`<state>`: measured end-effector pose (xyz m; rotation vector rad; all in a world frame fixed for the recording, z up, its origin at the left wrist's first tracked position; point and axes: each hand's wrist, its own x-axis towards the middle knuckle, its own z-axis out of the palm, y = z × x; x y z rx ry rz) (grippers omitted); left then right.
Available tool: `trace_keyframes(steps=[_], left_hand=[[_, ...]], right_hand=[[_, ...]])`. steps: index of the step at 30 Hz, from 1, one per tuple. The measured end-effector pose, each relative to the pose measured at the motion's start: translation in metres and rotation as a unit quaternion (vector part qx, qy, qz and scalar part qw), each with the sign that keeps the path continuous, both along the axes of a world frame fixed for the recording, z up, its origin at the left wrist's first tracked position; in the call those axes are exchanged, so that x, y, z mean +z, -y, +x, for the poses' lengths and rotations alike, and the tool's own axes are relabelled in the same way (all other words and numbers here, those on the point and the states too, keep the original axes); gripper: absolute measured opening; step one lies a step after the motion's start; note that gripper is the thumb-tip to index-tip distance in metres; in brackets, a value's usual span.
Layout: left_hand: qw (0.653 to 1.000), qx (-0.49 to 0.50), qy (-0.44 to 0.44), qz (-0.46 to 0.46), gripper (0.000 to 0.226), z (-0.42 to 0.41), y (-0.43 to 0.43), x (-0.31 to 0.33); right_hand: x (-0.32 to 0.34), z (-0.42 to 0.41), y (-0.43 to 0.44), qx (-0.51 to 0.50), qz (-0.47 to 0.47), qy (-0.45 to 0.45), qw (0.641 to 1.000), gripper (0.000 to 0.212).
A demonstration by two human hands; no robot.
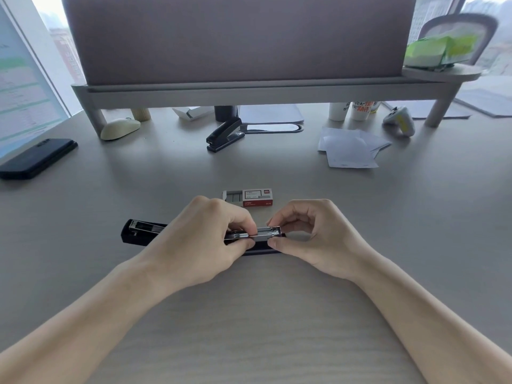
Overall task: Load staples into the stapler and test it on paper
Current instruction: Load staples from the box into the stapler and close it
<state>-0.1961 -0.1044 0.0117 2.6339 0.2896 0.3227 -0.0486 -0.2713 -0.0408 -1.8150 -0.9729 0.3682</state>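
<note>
A black stapler (144, 232) lies flat on the desk, opened out, its lid end pointing left. Its metal staple channel (264, 234) shows between my hands. My left hand (205, 239) pinches the channel's middle from above with thumb and fingers. My right hand (313, 239) grips the channel's right end between thumb and forefinger. Whether a strip of staples sits under my fingers is hidden. Just behind my hands lies a red-and-white staple box (257, 197), slid open with grey staples showing at its left. A loose pile of white paper sheets (349, 149) lies at the back right.
A second black stapler (225, 134) stands closed further back, in front of a monitor riser (249, 92). A beige mouse (120, 128) and a black case (38, 157) are at the left. Cups (352, 109) and a game controller (399, 120) are at the back right.
</note>
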Motion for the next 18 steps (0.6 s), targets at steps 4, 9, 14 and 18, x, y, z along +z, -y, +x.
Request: trace_keyframes(steps=[4, 9, 14, 18], left_hand=[[1.0, -0.004, 0.002, 0.005, 0.009, 0.0036, 0.0021, -0.0033], [1.0, -0.019, 0.004, 0.008, 0.012, 0.008, 0.0042, -0.0062], [1.0, -0.023, 0.012, 0.016, 0.013, 0.009, 0.0051, -0.0073], [0.999, -0.025, 0.014, 0.018, 0.014, 0.0086, 0.006, -0.0068]], right_hand=[[0.0001, 0.0002, 0.0002, 0.004, 0.003, 0.0, 1.0, 0.02], [-0.0003, 0.0005, 0.0006, 0.008, 0.008, -0.004, 1.0, 0.019], [-0.0008, 0.0005, 0.0004, 0.01, 0.009, -0.008, 1.0, 0.02], [-0.001, 0.0009, 0.0002, 0.011, 0.008, -0.009, 1.0, 0.02]])
